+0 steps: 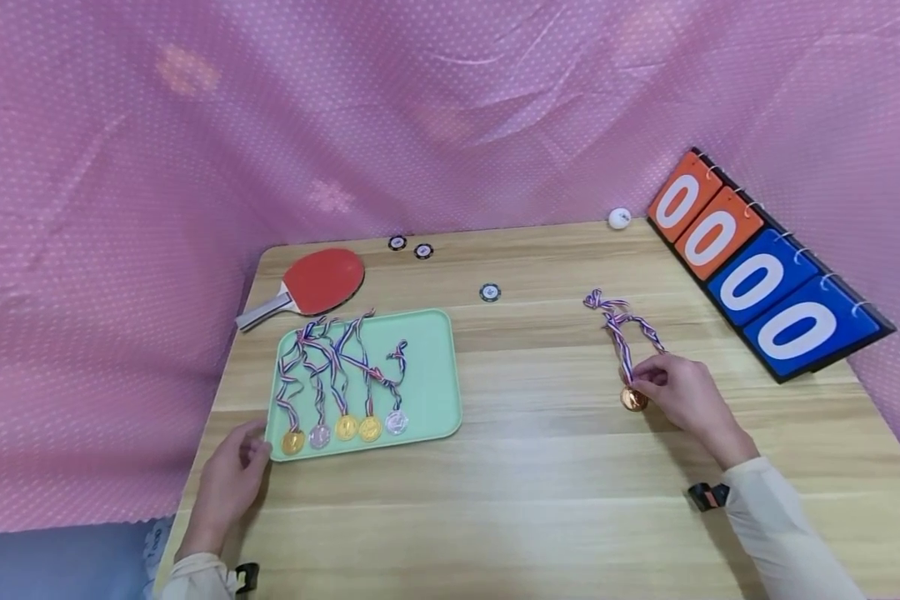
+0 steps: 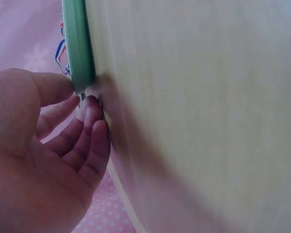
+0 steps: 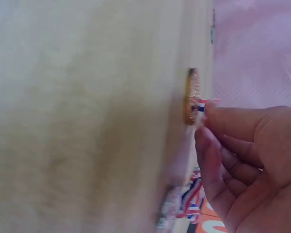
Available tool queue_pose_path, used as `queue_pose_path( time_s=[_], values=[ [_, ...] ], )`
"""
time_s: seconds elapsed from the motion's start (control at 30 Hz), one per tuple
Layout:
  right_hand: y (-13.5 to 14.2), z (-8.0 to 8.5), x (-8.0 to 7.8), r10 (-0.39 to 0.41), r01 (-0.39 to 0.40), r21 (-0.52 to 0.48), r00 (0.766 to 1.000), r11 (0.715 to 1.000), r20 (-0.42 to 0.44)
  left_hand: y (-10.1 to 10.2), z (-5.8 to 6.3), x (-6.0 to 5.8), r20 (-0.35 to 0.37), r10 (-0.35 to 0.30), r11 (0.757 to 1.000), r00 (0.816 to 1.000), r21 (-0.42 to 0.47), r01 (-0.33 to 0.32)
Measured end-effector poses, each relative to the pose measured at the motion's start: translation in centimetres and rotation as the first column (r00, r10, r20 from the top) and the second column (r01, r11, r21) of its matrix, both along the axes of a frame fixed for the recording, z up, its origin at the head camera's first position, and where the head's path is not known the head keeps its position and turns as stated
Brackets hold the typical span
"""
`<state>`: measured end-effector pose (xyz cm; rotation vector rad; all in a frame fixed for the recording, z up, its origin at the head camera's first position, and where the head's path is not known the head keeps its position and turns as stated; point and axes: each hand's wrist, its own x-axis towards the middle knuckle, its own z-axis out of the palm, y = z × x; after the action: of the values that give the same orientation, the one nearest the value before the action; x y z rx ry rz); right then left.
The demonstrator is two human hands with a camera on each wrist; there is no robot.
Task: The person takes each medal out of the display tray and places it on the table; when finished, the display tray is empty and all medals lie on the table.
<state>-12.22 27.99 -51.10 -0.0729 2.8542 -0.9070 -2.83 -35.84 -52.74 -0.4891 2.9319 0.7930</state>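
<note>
Pale sleeves (image 1: 787, 537) reach across the table (image 1: 525, 508). To the left, the person's left hand (image 1: 228, 479) pinches the near corner of the green tray (image 1: 431, 358), thumb on its rim. Five medals (image 1: 346, 428), three gold and two silver, already lie in a row along the tray's near edge, so I'd judge the job mostly done. What's left seems to be the bronze medal (image 1: 633, 399), well apart on the right: the right hand (image 1: 682, 396) pinches its ribbon (image 1: 621, 348) just above the disc. Whether the disc touches the wood, I can't tell. Four zeros read clearly on the scoreboard (image 1: 753, 271), two orange, two blue; printing on the chips (image 1: 490, 292) and ball (image 1: 619, 218) is too small to read.
</note>
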Motion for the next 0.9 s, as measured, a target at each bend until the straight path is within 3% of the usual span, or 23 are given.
queue_pose_path(
  time_s=[0.17,0.33,0.5,0.77,0.9],
  values=[
    [-0.8,1.6,0.0,-0.026,0.026,-0.007,0.999,1.0,-0.046,0.2,-0.1,-0.2,-0.01,-0.001,1.0,1.0,-0.005,0.001],
    [-4.2,2.9,-0.6,0.012,-0.019,-0.065,0.995,0.998,-0.098,0.1,0.0,-0.2,-0.005,0.011,1.0,1.0,-0.006,-0.011],
    [-9.3,3.6,-1.2,0.098,-0.122,-0.16,0.984,0.98,-0.15,-0.1,0.1,-0.2,0.001,0.011,1.0,1.0,-0.003,-0.011],
    [-19.3,3.7,-1.1,0.223,-0.228,-0.292,0.974,0.929,-0.049,-0.2,-0.2,0.2,0.0,0.008,1.0,1.0,0.012,-0.008],
    [-24.5,2.7,-1.0,0.298,-0.29,-0.273,0.955,0.917,-0.013,-0.1,-0.1,0.0,-0.008,0.004,1.0,1.0,0.02,-0.004]
  ],
)
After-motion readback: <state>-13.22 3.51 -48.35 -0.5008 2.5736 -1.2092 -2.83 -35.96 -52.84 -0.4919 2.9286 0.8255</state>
